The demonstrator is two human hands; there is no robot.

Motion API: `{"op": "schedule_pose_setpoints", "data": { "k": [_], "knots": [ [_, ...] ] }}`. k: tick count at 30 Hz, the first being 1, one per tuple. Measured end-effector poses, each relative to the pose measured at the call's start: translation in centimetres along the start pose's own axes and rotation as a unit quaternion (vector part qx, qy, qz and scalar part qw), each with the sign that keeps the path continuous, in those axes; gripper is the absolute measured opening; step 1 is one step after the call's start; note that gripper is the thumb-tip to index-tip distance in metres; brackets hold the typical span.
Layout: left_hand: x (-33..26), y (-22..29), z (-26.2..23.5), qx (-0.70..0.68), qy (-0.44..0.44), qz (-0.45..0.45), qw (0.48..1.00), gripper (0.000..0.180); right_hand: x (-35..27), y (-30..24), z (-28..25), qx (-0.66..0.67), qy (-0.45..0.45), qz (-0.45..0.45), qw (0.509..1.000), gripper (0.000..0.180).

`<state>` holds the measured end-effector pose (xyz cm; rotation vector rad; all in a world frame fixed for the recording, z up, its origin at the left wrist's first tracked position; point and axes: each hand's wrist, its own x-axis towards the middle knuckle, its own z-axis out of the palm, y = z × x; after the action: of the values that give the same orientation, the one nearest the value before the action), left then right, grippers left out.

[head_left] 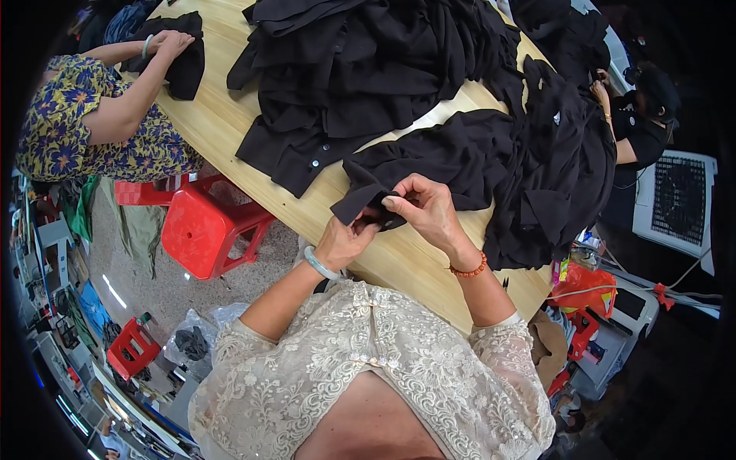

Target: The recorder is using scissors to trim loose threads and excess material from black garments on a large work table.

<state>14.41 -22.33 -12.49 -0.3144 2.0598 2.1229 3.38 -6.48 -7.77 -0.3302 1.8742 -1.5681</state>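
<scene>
1. The black garment (460,165) lies spread on the wooden desk (230,115), with one cuff-like end pulled to the near edge, close to the person's chest, likely so the small work can be seen up close.
2. The left hand (345,239), a pale bangle at its wrist, is clenched on that end from below, its grip pinching the cloth taut.
3. The right hand (429,208), with an orange bead bracelet, closes thumb and fingers on the same end from above; whether anything small sits between the fingertips cannot be told.
4. Beyond lies a pile of black clothes (368,69), heaped mid-desk within reach.
5. Two other people sit at the desk, one in a floral dress (69,123) on the left pressing dark cloth flat, one in black at the right.
6. A red plastic stool (203,230) stands on the floor beside the desk.
</scene>
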Motion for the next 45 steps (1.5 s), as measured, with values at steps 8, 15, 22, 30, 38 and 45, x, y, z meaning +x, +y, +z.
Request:
{"op": "schedule_pose_setpoints", "data": {
  "k": [8,15,22,30,38,45],
  "knots": [
    [0.7,-2.8,1.3,-0.042,0.032,0.078,0.996,0.046,0.0,-1.6,0.6,0.054,-0.003,-0.001,0.999,0.013],
    [0.9,-3.3,2.3,-0.109,0.005,0.039,0.993,0.052,0.1,-1.6,0.7,0.044,0.014,-0.015,0.999,0.014],
    [-1.1,1.3,0.2,0.001,0.028,0.033,0.999,0.014,-0.3,-1.5,-0.5,-0.057,-0.019,-0.025,0.998,0.014],
    [-1.3,2.8,0.0,0.044,0.057,0.089,0.993,0.014,-0.5,-2.5,-0.9,-0.103,-0.094,-0.05,0.989,0.012],
    [-1.0,1.9,0.8,0.01,0.106,0.064,0.992,0.01,-1.4,-2.3,0.2,-0.202,-0.04,-0.218,0.954,0.018],
    [-0.7,2.4,0.9,0.121,0.152,0.142,0.971,0.007,-1.4,-1.9,0.3,-0.262,-0.03,-0.345,0.901,0.026]
  ]
}}
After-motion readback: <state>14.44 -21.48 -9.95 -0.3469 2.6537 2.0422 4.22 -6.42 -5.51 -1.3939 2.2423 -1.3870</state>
